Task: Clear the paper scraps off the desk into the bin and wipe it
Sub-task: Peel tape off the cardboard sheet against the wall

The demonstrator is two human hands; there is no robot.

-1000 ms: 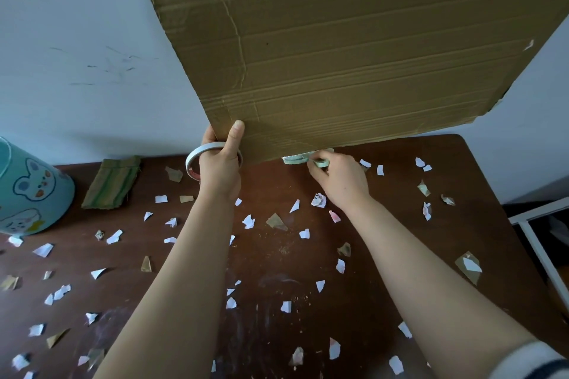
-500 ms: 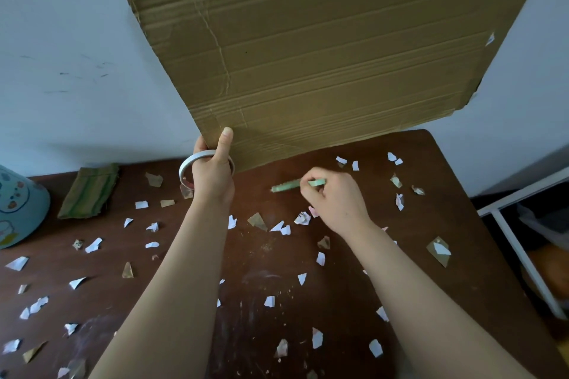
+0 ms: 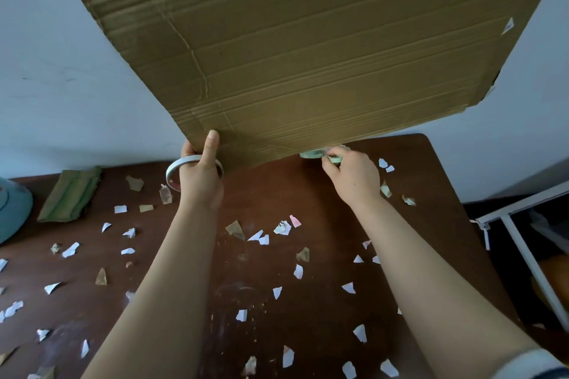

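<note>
Cardboard sheet (image 3: 323, 55), tilted up over the far side of the brown desk (image 3: 332, 234), is pinched at its lower corner by the left hand (image 3: 200, 178), which also holds a white tape roll (image 3: 177, 164). The right hand (image 3: 351, 175) curls round a small pale-green object (image 3: 311, 154) at the sheet's edge. Paper scraps (image 3: 282, 228) lie scattered across the desk; the teal bin (image 3: 14, 212) stands far left.

You see rough, ribbed cardboard (image 3: 308, 55) at 12 o'clock. Your desk (image 3: 246, 311) is dark, dull wood with thin paper scraps (image 3: 297, 271).
</note>
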